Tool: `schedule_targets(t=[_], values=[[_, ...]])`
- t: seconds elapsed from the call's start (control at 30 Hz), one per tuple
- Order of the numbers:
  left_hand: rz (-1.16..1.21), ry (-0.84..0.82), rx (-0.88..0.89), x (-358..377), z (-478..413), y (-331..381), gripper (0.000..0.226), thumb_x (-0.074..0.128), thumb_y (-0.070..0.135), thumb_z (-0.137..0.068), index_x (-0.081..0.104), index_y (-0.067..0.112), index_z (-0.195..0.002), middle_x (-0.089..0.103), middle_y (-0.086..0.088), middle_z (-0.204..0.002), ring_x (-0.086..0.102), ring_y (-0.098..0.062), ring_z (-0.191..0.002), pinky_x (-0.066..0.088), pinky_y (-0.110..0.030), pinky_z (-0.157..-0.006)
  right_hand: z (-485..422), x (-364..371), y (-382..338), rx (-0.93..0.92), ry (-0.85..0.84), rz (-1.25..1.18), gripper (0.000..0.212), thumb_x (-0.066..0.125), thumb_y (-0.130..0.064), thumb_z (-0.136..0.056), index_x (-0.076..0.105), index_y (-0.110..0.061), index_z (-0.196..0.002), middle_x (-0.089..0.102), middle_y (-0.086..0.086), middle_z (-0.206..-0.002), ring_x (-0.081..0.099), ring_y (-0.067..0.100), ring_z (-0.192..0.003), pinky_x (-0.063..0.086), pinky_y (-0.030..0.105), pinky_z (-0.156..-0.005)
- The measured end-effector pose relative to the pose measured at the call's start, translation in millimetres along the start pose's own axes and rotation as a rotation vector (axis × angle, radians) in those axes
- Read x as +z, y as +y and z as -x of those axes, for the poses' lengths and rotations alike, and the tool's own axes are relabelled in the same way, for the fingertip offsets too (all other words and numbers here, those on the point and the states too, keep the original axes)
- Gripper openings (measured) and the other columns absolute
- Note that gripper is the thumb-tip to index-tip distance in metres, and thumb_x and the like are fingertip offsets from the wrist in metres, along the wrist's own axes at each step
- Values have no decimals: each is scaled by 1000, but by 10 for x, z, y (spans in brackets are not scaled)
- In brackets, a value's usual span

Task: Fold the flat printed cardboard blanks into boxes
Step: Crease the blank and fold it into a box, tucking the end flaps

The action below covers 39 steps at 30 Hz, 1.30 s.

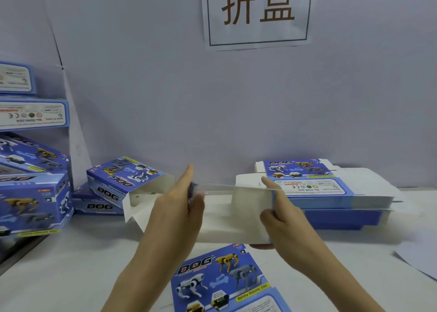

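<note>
Mostly white blank (224,222) (blue edges)

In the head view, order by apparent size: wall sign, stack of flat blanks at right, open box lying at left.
1. stack of flat blanks
2. wall sign, cut off at top
3. open box

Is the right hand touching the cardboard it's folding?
Touching. The head view shows the right hand gripping the right edge of the cardboard blank, with the thumb on top and no gap between them.
</note>
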<state>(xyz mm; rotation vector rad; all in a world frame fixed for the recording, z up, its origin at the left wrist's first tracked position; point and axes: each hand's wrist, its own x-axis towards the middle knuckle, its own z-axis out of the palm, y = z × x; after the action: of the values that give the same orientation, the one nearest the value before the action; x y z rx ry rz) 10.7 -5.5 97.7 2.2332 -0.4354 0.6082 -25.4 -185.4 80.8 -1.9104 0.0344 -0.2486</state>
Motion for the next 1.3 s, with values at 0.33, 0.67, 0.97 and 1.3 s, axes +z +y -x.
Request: schedule_targets(t=[0.33, 0.67, 0.97, 1.3], values=[[394, 64, 335, -22, 47, -13, 96, 65, 66, -70, 18, 38, -149, 34, 39, -141, 37, 9, -132, 39, -11, -99, -48, -181, -120, 299, 34, -556, 16, 50, -24, -97, 57, -11, -94, 72, 10, -63, 71, 28, -59, 55, 30, -45], [-4, -50, 420, 63, -14, -191, 126, 69, 65, -59, -9, 33, -152, 16, 11, -149, 25, 2, -132, 22, 2, -98, 4, -387, -109, -274, 252, -298, 19, 61, -57, -77, 71, -42, -79, 68, -18, -76, 60, -5, -68, 45, 7, -62], [289, -124, 567, 91, 73, -51, 121, 80, 34, -58, 8, 19, -155, 28, 6, -154, 30, -12, -142, 31, -14, -108, -135, -346, 93, 516, -234, -937, 27, 74, -25, -60, 76, -10, -82, 65, 13, -85, 57, 25, -76, 48, 38, -73], [194, -58, 449, -125, -1, -119, 124, 77, 65, -54, 12, 33, -154, 30, 3, -144, 37, -9, -134, 39, -14, -101, -200, -269, 171, 347, -37, -982, 30, 71, -21, -75, 68, -4, -99, 74, 13, -86, 71, 21, -64, 58, 29, -50]])
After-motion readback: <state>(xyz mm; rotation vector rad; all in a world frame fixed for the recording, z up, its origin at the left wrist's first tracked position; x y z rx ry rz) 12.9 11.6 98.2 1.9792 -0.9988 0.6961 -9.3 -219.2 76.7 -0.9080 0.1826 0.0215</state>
